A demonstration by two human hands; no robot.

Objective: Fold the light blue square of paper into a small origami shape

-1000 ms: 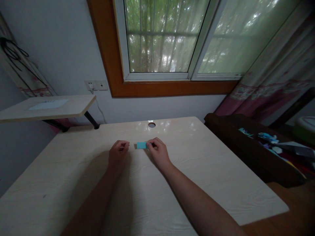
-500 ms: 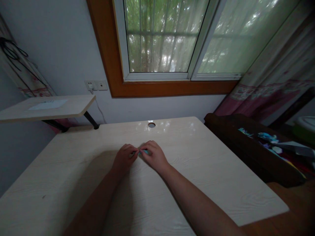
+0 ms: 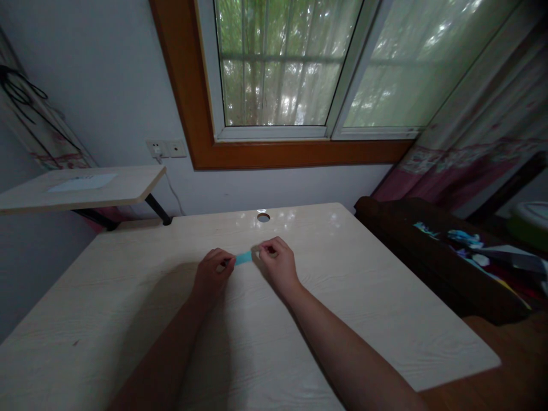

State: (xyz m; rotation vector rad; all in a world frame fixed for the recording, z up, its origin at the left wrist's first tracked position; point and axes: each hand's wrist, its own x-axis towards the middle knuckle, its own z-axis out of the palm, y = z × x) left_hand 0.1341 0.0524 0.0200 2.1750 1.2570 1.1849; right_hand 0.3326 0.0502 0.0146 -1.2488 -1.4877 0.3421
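A small flat turquoise strip (image 3: 244, 258) lies level just above or on the pale wooden table (image 3: 363, 319); I cannot tell whether it touches. My left hand (image 3: 213, 271) pinches its left end between thumb and fingers. To the right of the strip, a short gap away from its coloured end, is my right hand (image 3: 279, 262). Its thumb and forefinger press together at the tips, and whatever may be between them is too small to make out. The strip's material is unclear.
A raised shelf (image 3: 128, 191) on black legs stands at the back left, bearing a white sheet (image 3: 83, 182). Near the back edge is a round cable hole (image 3: 263, 217). Right of the table, a dark brown piece of furniture (image 3: 385, 234) carries several colourful items.
My hands were close together over the strip with fingertips nearly touching. My right hand has moved right and slightly away from me, and more of the turquoise strip now shows.
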